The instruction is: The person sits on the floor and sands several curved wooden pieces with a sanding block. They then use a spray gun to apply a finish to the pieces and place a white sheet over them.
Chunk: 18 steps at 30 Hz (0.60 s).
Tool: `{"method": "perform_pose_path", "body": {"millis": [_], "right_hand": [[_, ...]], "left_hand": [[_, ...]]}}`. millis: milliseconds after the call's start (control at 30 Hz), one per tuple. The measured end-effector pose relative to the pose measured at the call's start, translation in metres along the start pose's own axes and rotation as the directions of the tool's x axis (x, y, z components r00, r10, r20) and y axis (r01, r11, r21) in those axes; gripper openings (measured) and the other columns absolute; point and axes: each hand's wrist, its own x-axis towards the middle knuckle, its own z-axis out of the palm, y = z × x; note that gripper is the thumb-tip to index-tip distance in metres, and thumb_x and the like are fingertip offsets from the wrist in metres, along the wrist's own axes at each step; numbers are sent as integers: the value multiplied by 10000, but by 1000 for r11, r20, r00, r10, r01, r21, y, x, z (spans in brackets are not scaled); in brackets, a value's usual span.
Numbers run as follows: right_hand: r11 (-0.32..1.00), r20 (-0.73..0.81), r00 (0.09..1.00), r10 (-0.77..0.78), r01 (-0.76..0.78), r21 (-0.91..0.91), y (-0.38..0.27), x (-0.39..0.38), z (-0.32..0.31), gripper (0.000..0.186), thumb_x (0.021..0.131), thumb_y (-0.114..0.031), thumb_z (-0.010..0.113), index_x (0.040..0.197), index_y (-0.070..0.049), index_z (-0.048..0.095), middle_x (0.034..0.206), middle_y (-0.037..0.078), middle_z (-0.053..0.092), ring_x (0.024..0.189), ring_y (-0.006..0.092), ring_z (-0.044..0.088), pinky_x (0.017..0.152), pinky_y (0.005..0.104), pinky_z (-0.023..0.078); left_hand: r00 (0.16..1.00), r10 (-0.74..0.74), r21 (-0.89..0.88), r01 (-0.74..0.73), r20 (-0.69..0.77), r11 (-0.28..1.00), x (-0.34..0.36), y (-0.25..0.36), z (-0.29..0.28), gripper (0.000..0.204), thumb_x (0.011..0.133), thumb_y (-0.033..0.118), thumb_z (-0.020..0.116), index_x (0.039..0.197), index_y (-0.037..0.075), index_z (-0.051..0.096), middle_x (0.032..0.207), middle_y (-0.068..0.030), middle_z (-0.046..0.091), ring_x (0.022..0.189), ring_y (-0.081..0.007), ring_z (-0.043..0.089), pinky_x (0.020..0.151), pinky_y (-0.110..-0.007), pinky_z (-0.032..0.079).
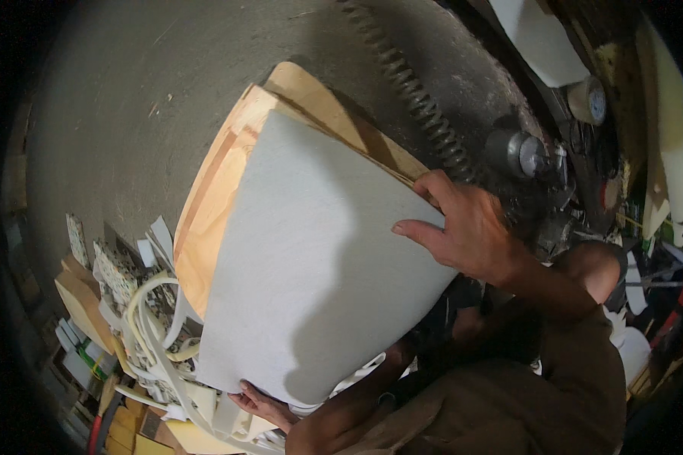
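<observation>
A pale grey sheet (288, 243), tapered toward its far end, lies over a curved plywood panel (209, 227). The panel's bare wood shows along the left side. Another rounded wooden piece (303, 87) sticks out from beneath at the far end. My right hand (470, 227) is closed on the right edge, thumb on the grey face and fingers curled over the side. At the near left corner, my left hand (262, 407) pinches the sheet's lower edge; part of that hand is hidden under it. My shadow falls across the sheet's right half.
A coiled hose (413, 87) runs along the floor beyond the panel. To the right are a metal cup-like tool (520, 154), a tape roll (587, 101) and pale foam pieces (671, 129). White and yellowish foam strips (155, 334) and scraps are heaped at the lower left.
</observation>
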Motion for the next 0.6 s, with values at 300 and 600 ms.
{"method": "perform_pose_path", "body": {"millis": [300, 600], "right_hand": [[978, -16, 997, 78, -73, 196, 34, -42, 5, 329, 832, -230, 781, 1002, 5, 627, 796, 206, 691, 730, 306, 717, 636, 398, 550], [895, -21, 992, 121, -100, 435, 33, -49, -6, 197, 864, -159, 750, 884, 10, 651, 629, 54, 599, 558, 70, 495, 508, 271, 418]], "left_hand": [[999, 45, 8, -45, -4, 999, 6, -6, -11, 602, 976, 338, 621, 1424, 18, 379, 1380, -188, 480, 1175, -288, 500, 998, -429, 426], [998, 55, -9, -55, 1, 998, -5, 11, -8, 611, 967, 337, 639, 1430, 39, 374, 1369, -183, 490, 1166, -287, 503, 969, -430, 446]]}}
